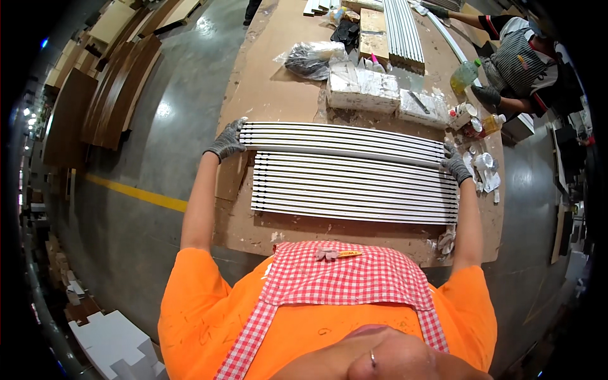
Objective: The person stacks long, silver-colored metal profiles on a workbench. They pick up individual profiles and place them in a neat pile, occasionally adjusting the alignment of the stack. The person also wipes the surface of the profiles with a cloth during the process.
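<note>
Several long white slats (342,137) lie side by side in a bundle across the table, and my two hands hold its ends. My left hand (227,140), in a grey glove, is closed round the left end. At the right end my right hand (456,163), gloved too, has its fingers closed against the slats. Nearer to me lies a second, wider row of white slats (354,189) with dark spots near its left end. The held bundle sits along the far edge of this row; whether they touch I cannot tell.
Beyond the slats stand white-smeared blocks (364,87), a plastic-wrapped bundle (313,60) and another slat stack (403,31). Bottles and cups (484,123) crowd the brown table's (266,95) right side. A co-worker's gloved hand (486,95) is near a green-capped bottle (465,77).
</note>
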The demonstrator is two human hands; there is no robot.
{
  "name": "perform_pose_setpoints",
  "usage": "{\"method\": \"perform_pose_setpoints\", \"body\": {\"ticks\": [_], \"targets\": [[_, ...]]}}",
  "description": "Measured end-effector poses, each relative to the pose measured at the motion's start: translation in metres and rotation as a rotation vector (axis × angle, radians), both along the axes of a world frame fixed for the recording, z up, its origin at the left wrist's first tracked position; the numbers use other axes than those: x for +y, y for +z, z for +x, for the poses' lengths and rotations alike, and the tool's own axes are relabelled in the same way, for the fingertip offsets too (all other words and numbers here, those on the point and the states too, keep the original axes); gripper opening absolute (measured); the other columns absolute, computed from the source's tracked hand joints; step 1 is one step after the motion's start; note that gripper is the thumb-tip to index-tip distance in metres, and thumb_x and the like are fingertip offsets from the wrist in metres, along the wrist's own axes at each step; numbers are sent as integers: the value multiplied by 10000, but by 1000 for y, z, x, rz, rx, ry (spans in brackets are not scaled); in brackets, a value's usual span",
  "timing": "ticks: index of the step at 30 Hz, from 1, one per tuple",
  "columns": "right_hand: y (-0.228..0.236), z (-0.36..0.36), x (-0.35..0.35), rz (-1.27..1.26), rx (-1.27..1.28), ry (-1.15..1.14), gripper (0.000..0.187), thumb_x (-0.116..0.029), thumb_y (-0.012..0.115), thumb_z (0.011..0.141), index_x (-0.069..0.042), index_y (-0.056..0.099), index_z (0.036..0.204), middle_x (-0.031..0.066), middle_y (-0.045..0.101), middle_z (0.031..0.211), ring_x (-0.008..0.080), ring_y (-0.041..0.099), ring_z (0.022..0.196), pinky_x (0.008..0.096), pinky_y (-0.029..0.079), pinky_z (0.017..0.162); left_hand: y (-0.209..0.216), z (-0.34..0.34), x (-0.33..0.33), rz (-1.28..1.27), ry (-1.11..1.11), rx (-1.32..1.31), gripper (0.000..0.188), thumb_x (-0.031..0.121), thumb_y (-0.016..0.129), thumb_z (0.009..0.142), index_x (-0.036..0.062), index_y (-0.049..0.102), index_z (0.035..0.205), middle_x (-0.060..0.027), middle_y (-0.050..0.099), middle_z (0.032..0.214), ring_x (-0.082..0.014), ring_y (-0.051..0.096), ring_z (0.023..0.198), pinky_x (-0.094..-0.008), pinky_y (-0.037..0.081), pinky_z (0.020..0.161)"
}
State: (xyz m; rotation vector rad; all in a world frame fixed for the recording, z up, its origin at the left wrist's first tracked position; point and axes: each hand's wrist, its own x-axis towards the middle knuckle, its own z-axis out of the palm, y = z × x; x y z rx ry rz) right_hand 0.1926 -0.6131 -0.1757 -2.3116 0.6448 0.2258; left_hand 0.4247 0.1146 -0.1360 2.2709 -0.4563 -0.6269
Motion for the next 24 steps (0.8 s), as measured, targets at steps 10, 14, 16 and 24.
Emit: {"method": "perform_pose_setpoints", "body": {"ticks": [10, 14, 16, 24], "targets": [[15, 8, 20, -344, 41, 283, 1046, -163, 852, 551, -150, 328, 1456, 125, 525, 1329, 271, 514, 1197, 340, 406, 1031, -19, 5, -4, 196, -130, -397, 967, 218, 841, 484, 101, 412, 1343, -162, 488, 1267, -331, 468, 1208, -387, 386, 1063], [13, 5, 28, -391, -46, 220, 855, -166, 876, 508, -139, 484, 1267, 114, 610, 1137, 241, 586, 1051, 345, 465, 948, -22, 2, -9, 104, -98, -398, 911, 193, 826, 503, 100, 430, 1318, -156, 497, 1276, -319, 466, 1219, -374, 377, 1072], [16, 8, 32, -381, -52, 208, 843, -178, 880, 499, -131, 491, 1246, 110, 613, 1126, 236, 588, 1042, 342, 470, 945, -28, 1, -4, 86, -77, -401, 888, 188, 823, 511, 98, 439, 1306, -155, 495, 1282, -318, 467, 1221, -371, 377, 1072], [16, 2, 35, -303, -163, 209, 838, -97, 854, 524, -122, 465, 1266, 101, 587, 1151, 233, 573, 1049, 333, 472, 939, 3, 2, -10, 0, -49, -383, 784, 127, 813, 520, 111, 482, 1231, -107, 545, 1183, -274, 542, 1103, -352, 446, 999]]}}
